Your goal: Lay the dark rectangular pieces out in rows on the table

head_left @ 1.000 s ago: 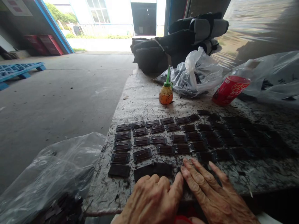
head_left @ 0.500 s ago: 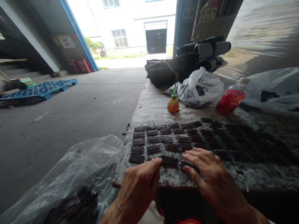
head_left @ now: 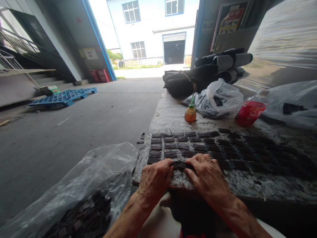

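Rows of small dark pieces (head_left: 170, 154) lie on the worn pale table (head_left: 164, 114), several with thin strips on top. At the near edge, my left hand (head_left: 156, 175) is closed, thumb and fingers pinching a dark piece (head_left: 182, 164). My right hand (head_left: 205, 172) is closed at the other side of the dark pieces between the hands, its fingertips pressed on one. The fingers partly hide what lies beneath them. Beyond the rows stands an orange bottle with a green nozzle (head_left: 190, 114).
A red-labelled bottle (head_left: 250, 112), a white plastic bag (head_left: 216, 99) and dark rolls (head_left: 185, 81) stand at the table's back. Left of the table, a clear bag (head_left: 109, 158) holds many dark pieces. A blue pallet (head_left: 64, 97) lies on the floor.
Both hands have come closer together, and my right hand's spread fingers have closed onto a dark piece. The camera's view has shifted, so the scene appears further right.
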Motion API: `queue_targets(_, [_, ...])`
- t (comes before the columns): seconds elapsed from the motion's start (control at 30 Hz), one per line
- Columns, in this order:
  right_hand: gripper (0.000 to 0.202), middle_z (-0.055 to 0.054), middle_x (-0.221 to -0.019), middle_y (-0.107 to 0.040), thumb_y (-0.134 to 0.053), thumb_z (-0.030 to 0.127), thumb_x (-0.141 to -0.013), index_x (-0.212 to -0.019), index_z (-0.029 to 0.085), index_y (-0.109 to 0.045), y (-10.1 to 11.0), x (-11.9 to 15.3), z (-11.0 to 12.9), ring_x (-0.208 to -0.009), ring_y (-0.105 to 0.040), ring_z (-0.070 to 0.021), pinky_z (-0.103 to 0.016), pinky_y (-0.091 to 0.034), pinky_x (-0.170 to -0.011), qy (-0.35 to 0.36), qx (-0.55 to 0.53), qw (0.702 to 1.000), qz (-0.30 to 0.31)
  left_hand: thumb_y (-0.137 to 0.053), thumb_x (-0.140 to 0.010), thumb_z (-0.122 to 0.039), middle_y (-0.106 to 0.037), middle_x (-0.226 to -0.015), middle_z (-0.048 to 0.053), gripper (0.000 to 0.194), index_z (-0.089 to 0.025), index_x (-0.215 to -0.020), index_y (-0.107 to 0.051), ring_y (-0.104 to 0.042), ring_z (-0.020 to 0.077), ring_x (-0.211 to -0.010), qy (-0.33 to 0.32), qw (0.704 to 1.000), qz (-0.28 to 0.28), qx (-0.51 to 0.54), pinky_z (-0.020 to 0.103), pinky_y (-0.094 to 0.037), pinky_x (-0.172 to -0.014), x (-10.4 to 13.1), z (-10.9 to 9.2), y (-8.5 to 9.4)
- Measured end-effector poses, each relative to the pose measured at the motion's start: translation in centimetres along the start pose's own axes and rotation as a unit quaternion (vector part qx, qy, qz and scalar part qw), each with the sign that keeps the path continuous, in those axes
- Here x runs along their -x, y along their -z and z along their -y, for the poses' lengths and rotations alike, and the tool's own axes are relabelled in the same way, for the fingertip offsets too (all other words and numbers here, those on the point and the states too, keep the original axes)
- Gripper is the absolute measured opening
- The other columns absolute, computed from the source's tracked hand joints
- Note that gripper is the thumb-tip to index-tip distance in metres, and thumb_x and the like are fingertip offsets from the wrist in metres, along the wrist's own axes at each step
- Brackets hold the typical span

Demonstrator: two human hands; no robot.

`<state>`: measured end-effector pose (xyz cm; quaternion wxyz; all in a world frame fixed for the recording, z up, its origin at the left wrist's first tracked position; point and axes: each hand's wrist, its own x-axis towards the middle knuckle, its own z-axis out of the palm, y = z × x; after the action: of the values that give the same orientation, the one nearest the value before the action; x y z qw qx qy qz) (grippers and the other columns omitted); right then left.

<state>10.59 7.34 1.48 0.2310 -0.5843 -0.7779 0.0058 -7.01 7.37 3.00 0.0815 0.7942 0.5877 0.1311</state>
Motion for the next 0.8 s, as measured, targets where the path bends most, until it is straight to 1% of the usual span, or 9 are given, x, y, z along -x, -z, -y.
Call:
queue_targets(0.13, [0.008, -0.003, -0.085, -0.063, -0.06, 0.02, -0.074, -0.081, 0.024, -0.062, -0.1, -0.2, -0.3, -0.085, -0.055, -0.0234, -0.036, -0.039, -0.071, -0.012, -0.021, 1.0, -0.002, -0.046, -0.089, -0.022, -0.068, -0.088, 0.002, 0.018, -0.019, -0.101, -0.059, -0.064, 0.0199, -0.082, 0.005, 1.0, 0.009, 0.004, 0.037, -0.049, -0.071, -0.2, -0.2, 0.2])
queue_targets(0.23, [0.009, -0.002, -0.082, -0.064, -0.059, 0.016, -0.072, -0.077, 0.024, -0.06, 0.0, -0.2, -0.4, -0.084, -0.056, -0.0222, -0.036, -0.038, -0.073, -0.02, -0.041, 0.999, -0.007, -0.047, -0.089, -0.021, -0.067, -0.086, 0.002, 0.017, -0.019, -0.101, -0.059, -0.064, 0.0195, -0.081, 0.01, 1.0, 0.011, 0.007, 0.038, -0.049, -0.072, -0.2, -0.3, 0.4])
queue_targets(0.3, [0.009, -0.001, -0.081, -0.064, -0.057, 0.016, -0.074, -0.076, 0.024, -0.06, 0.1, -0.2, -0.4, -0.083, -0.057, -0.0209, -0.036, -0.038, -0.075, -0.029, -0.052, 0.998, -0.014, -0.047, -0.089, -0.021, -0.067, -0.085, 0.002, 0.017, -0.018, -0.1, -0.059, -0.064, 0.0192, -0.079, 0.012, 1.0, 0.012, 0.009, 0.038, -0.049, -0.072, -0.2, -0.4, 0.5])
queue_targets(0.4, [0.005, -0.002, -0.082, -0.064, -0.056, 0.02, -0.078, -0.079, 0.024, -0.06, 0.5, -0.3, -0.5, -0.084, -0.056, -0.0218, -0.038, -0.038, -0.076, -0.046, -0.057, 0.997, -0.032, -0.047, -0.089, -0.022, -0.066, -0.086, 0.002, 0.017, -0.018, -0.101, -0.059, -0.063, 0.0191, -0.079, 0.014, 1.0, 0.008, 0.009, 0.038, -0.049, -0.072, -0.1, -0.4, 0.4])
queue_targets(0.5, [0.005, -0.002, -0.084, -0.065, -0.056, 0.021, -0.08, -0.082, 0.024, -0.06, 0.8, -0.3, -0.7, -0.085, -0.056, -0.0237, -0.04, -0.038, -0.075, -0.049, -0.051, 0.996, -0.046, -0.047, -0.089, -0.023, -0.066, -0.085, 0.002, 0.016, -0.018, -0.1, -0.059, -0.063, 0.019, -0.079, 0.013, 1.0, 0.009, 0.009, 0.038, -0.05, -0.073, -0.1, -0.5, 0.4])
queue_targets(0.6, [0.008, -0.004, -0.085, -0.066, -0.054, 0.02, -0.081, -0.083, 0.024, -0.06, 1.0, -0.2, -1.0, -0.088, -0.055, -0.0254, -0.041, -0.038, -0.076, -0.049, -0.04, 0.996, -0.062, -0.048, -0.09, -0.024, -0.066, -0.085, 0.002, 0.016, -0.018, -0.1, -0.059, -0.063, 0.0189, -0.079, 0.011, 1.0, 0.008, 0.004, 0.039, -0.05, -0.073, -0.1, -0.5, 0.3])
queue_targets(0.7, [0.012, -0.006, -0.091, -0.066, -0.051, 0.022, -0.082, -0.089, 0.023, -0.061, 1.2, 0.0, -1.3, -0.093, -0.054, -0.0275, -0.044, -0.037, -0.079, -0.064, -0.031, 0.994, -0.08, -0.046, -0.09, -0.023, -0.065, -0.085, 0.002, 0.017, -0.018, -0.101, -0.058, -0.063, 0.0187, -0.079, 0.008, 1.0, 0.004, -0.002, 0.039, -0.05, -0.073, -0.1, -0.5, 0.3])
queue_targets(0.8, [0.015, -0.006, -0.096, -0.066, -0.051, 0.024, -0.082, -0.093, 0.022, -0.062, 1.1, 0.0, -1.5, -0.095, -0.055, -0.0269, -0.043, -0.039, -0.078, -0.083, -0.039, 0.993, -0.078, -0.047, -0.09, -0.023, -0.065, -0.084, 0.002, 0.016, -0.017, -0.1, -0.059, -0.063, 0.0184, -0.078, 0.011, 1.0, 0.006, -0.007, 0.039, -0.051, -0.073, -0.1, -0.5, 0.3])
